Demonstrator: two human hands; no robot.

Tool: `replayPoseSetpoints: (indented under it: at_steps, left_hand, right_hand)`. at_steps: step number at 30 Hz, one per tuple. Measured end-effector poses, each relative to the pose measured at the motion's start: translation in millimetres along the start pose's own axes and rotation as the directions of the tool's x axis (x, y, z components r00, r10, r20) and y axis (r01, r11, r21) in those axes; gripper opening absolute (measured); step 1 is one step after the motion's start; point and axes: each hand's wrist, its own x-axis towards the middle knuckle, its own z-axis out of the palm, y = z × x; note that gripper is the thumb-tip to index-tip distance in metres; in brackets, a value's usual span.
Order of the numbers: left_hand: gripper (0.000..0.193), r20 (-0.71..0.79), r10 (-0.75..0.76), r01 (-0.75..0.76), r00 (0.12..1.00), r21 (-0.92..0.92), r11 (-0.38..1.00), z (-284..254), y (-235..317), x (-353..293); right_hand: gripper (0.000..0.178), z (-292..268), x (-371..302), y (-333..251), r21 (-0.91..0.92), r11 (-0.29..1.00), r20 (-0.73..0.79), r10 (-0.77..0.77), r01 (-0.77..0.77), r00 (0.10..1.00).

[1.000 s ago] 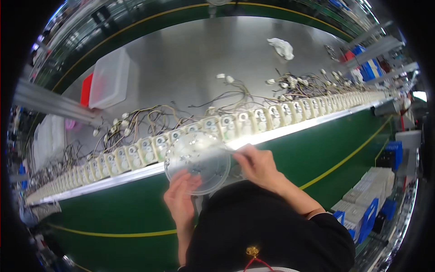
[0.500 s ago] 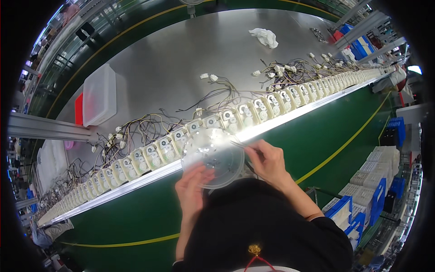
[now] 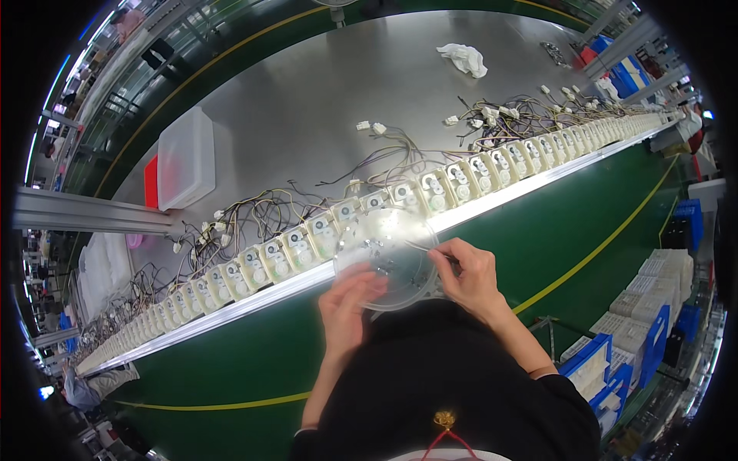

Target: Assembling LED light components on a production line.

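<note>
A clear round plastic dish (image 3: 407,289) with small shiny metal pieces (image 3: 378,261) in it is held in front of me, close to the table's front edge. My left hand (image 3: 346,311) grips the dish at its lower left rim, fingers partly seen through the plastic. Pinched in my right hand (image 3: 472,280) is a pair of thin metal tweezers (image 3: 417,247), whose tips reach over the dish's right side; whether they hold a piece is too small to tell. Just beyond the dish runs a long row of cream plastic housings (image 3: 299,247) with round grey parts in them.
Bundles of wires with white connectors (image 3: 492,115) trail behind the row on the metal table (image 3: 323,92). A translucent bin (image 3: 188,160) stands at left, and a crumpled white cloth (image 3: 463,59) lies at the back. Blue crates (image 3: 653,349) and stacked white trays (image 3: 646,292) are at right.
The view has shifted, so the whole scene sits a little further right. My left hand stays on the dish, and the tweezers remain over it in my right hand.
</note>
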Motion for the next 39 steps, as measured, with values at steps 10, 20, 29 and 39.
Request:
replayPoseSetpoints:
  at_steps: [10,20,29,39]
  left_hand:
    - [0.020,0.044,0.007,-0.009,0.999,0.045,0.999,-0.6,-1.9,-0.2]
    - [0.021,0.095,-0.006,-0.005,0.995,0.122,0.993,1.1,-1.8,-0.2]
    - [0.021,0.114,-0.016,0.000,0.993,0.143,0.990,1.8,-4.0,4.3]
    - [0.021,0.064,0.021,-0.026,0.998,0.069,0.997,1.0,-1.7,7.3]
  right_hand:
    - [0.011,4.5,4.1,-3.0,0.017,0.999,-0.030,-0.032,0.032,0.999]
    - [0.008,2.7,10.9,-2.8,-0.070,0.992,-0.035,-0.107,0.105,0.994]
    - [0.006,0.3,9.7,6.5,-0.058,0.995,-0.047,-0.087,0.085,0.995]
    - [0.013,-15.9,31.0,48.0,-0.053,0.973,-0.269,0.204,-0.226,0.941]
